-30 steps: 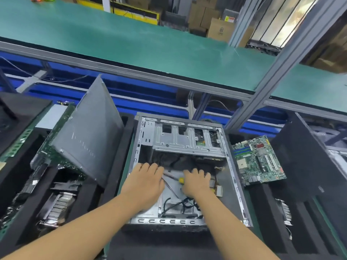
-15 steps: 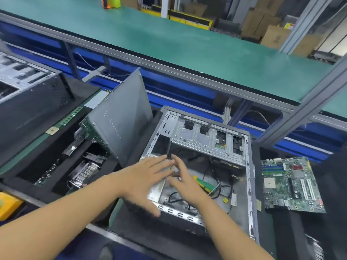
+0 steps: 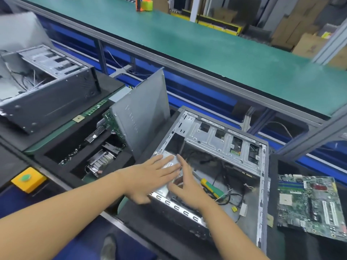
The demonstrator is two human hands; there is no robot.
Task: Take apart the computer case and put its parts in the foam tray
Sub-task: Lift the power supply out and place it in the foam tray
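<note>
silver part [image 3: 170,162] mostly under my left hand [image 3: 150,177], its label too blurred to read | screwdriver [image 3: 212,188] shaft hidden behind my right hand [image 3: 185,188] | motherboard [image 3: 309,203] cut by right edge | second case [image 3: 47,94] cut by left edge

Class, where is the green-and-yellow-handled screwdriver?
In the head view the screwdriver lies inside the open grey metal computer case, just right of the right hand, beside loose black cables.

Bare forearms [image 3: 65,209], bare left grip [image 3: 150,177], right grip [image 3: 185,186].
</note>
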